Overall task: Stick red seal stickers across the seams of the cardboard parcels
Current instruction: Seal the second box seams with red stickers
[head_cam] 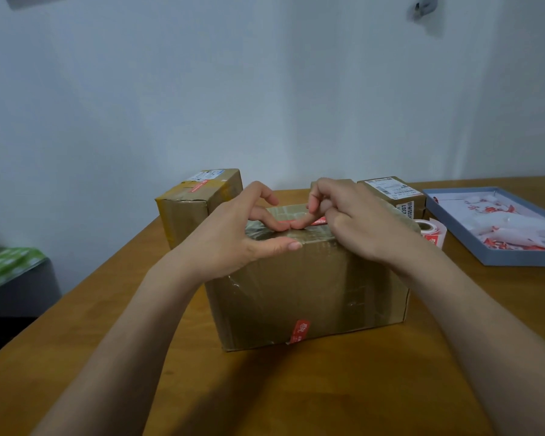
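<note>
Cardboard, taped and worn, makes up the big parcel (309,291) in the middle of the wooden counter (265,391). Both forefingers meet on a red sticker (315,221) lying across its top seam: the left hand (249,234) has its grip spread apart, thumb on the near edge; the right hand (353,215) is half curled, clamped on nothing. Another red sticker (299,332) sits low on the front, its writing too blurred to read. Behind stand two labelled boxes, left (195,202) and right (394,191), the latter showing "307". A sticker roll (431,231) lies beside a grey tray (497,259).
</note>
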Available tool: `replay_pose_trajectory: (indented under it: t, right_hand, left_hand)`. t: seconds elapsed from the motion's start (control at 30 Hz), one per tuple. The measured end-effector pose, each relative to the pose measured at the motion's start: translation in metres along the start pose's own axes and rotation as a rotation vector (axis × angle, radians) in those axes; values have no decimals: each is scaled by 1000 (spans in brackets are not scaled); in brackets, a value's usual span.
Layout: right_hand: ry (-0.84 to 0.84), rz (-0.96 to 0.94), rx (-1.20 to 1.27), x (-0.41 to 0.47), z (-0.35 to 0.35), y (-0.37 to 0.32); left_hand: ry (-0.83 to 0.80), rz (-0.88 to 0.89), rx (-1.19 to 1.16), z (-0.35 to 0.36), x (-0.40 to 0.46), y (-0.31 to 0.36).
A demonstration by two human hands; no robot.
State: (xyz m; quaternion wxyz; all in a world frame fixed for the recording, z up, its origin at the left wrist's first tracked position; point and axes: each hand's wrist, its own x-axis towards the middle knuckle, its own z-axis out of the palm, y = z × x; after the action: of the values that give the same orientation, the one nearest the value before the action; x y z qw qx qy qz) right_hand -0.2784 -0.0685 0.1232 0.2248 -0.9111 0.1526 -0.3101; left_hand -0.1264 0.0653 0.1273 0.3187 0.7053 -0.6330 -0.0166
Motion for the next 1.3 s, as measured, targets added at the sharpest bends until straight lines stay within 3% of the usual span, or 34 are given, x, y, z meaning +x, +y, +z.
replay_pose_trajectory:
  t: [0.3, 0.5, 0.67, 0.87, 0.97, 1.07, 1.3]
  right_hand:
    - [136, 129, -43, 6, -2, 0]
    - [235, 186, -80, 6, -3, 11]
    - [314, 169, -278, 5, 4, 12]
    - [118, -62, -355, -12, -3, 11]
    - [62, -98, -332, -19, -4, 3]
    - [-7, -103, -468, -20, 1, 2]
    - [-18, -84, -442, -18, 4, 5]
  left_hand:
    - [12, -37, -2, -1, 3, 1]
    - [110, -37, 17, 0, 0, 0]
    - [152, -10, 69, 3, -5, 3]
    - [-22, 18, 376, -7, 1, 26]
    - [-70, 7, 501, 5, 1, 27]
    - [-96, 15, 644, 16, -3, 25]
    - [-141, 3, 652, 21, 0, 25]
